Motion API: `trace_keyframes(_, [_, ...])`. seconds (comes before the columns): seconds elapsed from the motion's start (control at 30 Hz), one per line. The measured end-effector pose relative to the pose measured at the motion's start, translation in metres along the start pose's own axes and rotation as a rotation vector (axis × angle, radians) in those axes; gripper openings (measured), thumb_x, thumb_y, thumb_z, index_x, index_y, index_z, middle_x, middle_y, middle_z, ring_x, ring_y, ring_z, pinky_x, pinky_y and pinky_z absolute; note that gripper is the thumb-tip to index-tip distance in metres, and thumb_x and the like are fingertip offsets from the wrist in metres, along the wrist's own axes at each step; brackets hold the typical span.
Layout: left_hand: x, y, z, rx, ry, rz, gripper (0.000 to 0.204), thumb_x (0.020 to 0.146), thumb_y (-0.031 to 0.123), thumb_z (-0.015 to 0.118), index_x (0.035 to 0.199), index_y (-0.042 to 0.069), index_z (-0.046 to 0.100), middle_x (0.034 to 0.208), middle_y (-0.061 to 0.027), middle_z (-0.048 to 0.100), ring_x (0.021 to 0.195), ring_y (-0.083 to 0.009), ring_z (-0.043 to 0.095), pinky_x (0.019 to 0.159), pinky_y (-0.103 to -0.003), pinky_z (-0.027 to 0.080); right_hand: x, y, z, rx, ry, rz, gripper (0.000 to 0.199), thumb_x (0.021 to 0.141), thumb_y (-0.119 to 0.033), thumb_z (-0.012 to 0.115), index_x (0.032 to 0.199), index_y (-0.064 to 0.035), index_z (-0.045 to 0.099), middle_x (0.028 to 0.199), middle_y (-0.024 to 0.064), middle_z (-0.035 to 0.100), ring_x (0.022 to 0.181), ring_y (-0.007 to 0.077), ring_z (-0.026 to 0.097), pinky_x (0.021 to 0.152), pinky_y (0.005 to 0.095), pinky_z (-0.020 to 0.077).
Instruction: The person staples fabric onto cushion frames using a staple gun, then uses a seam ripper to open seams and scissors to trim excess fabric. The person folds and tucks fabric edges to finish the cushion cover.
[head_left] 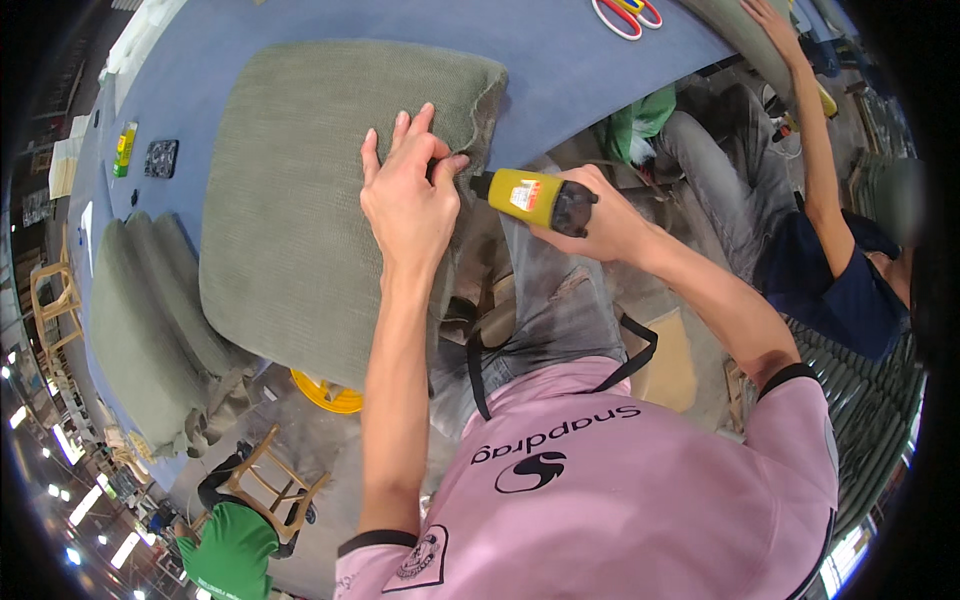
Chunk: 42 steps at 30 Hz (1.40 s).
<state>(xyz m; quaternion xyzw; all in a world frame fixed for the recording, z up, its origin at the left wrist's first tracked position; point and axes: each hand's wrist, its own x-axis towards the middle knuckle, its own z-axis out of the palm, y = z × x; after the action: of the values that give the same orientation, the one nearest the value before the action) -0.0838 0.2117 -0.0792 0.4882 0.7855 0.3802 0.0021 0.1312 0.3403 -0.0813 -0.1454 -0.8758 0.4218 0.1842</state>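
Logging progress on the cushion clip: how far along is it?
Done: the grey-green cover already wraps the cushion, smooth on top.
In hand: the left hand pinches the fabric at the near right corner, where the edge looks loose; the right hand aims a yellow tool at that spot.
Left: that corner looks unclosed. More covered cushions lie to the left; their state is unclear.

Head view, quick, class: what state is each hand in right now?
Left hand: flat, pinching the green cushion edge.
Right hand: closed around a yellow tool.
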Motion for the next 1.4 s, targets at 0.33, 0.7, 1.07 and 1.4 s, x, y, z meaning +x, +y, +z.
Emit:
trace_keyframes(0.33, [-0.001, 0.002, -0.035, 0.091, -0.212, 0.178, 0.025, 0.088, 0.011, 0.083, 0.086, 0.002, 0.06, 0.161, -0.0247, 0.057, 0.16, -0.0459, 0.039, 0.132, -0.061, 0.027, -0.002, -0.008, -0.006, 0.095, -0.051, 0.118, 0.029, 0.085, -0.019, 0.085, 0.103, 0.0012, 0.076, 0.089, 0.0221, 0.076, 0.085, 0.0452, 0.073, 0.078, 0.0459, 0.0589])
trace_keyframes(0.7, [-0.008, 0.003, -0.013, 0.005, -0.089, 0.01, 0.029, 0.086, 0.007, 0.084, 0.083, 0.002, 0.056, 0.152, -0.0166, 0.067, 0.15, -0.0356, 0.057, 0.13, -0.056, 0.035, 0.001, -0.012, 0.001, 0.122, -0.052, -0.011, 0.027, 0.083, -0.013, 0.084, 0.101, 0.0036, 0.072, 0.087, 0.0225, 0.075, 0.084, 0.0465, 0.07, 0.077, 0.0463, 0.057])
trace_keyframes(1.07, [-0.01, 0.005, -0.038, 0.045, -0.175, 0.16, 0.022, 0.087, 0.01, 0.083, 0.088, 0.002, 0.063, 0.161, -0.0216, 0.059, 0.158, -0.0409, 0.044, 0.132, -0.058, 0.029, 0.004, -0.022, -0.006, 0.09, -0.117, 0.126, 0.028, 0.083, -0.018, 0.085, 0.099, 0.0024, 0.074, 0.089, 0.0236, 0.075, 0.088, 0.0485, 0.071, 0.076, 0.0495, 0.0572])
trace_keyframes(1.4, [-0.016, 0.002, -0.021, 0.063, -0.091, 0.059, 0.023, 0.087, 0.005, 0.082, 0.085, 0.001, 0.06, 0.153, -0.0181, 0.066, 0.148, -0.038, 0.058, 0.126, -0.055, 0.041, -0.008, -0.021, 0.002, 0.136, -0.082, 0.062, 0.027, 0.082, -0.011, 0.085, 0.102, 0.0022, 0.073, 0.087, 0.0233, 0.074, 0.085, 0.0479, 0.069, 0.076, 0.0464, 0.0569])
